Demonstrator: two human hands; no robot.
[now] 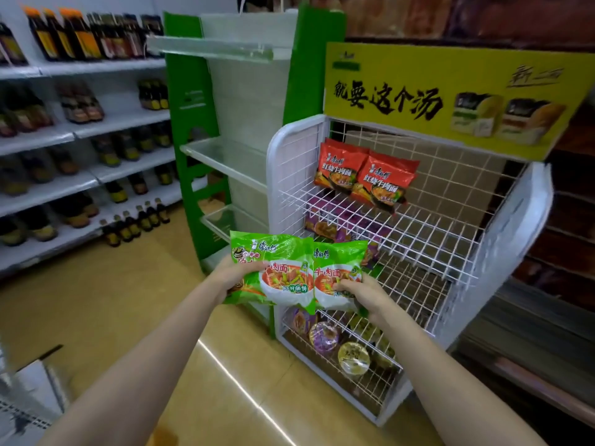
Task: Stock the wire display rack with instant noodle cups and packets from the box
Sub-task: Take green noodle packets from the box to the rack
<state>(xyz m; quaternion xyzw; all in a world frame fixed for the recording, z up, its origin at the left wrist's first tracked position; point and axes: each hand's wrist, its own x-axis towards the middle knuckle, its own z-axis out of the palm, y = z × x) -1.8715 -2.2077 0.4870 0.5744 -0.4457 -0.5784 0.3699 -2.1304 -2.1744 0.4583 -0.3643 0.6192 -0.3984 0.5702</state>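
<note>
Both hands hold green instant noodle packets in front of the white wire display rack point(431, 226). My left hand point(233, 274) grips the left green packet point(273, 268) by its left edge. My right hand point(360, 292) grips the right green packet point(338, 268) at its lower edge. The two packets overlap side by side, level with the rack's third shelf. Two red packets point(367, 175) lean on the top shelf. Purple packets point(335, 217) lie on the shelf below. Purple and gold noodle cups point(338, 341) sit in the bottom basket.
A green display stand point(186, 123) with bare translucent shelves stands left of the rack. White store shelves point(64, 185) with dark sauce bottles line the left wall, more bottles on the floor. A cardboard box corner point(32, 391) shows at lower left. Yellow sign point(450, 91) tops the rack.
</note>
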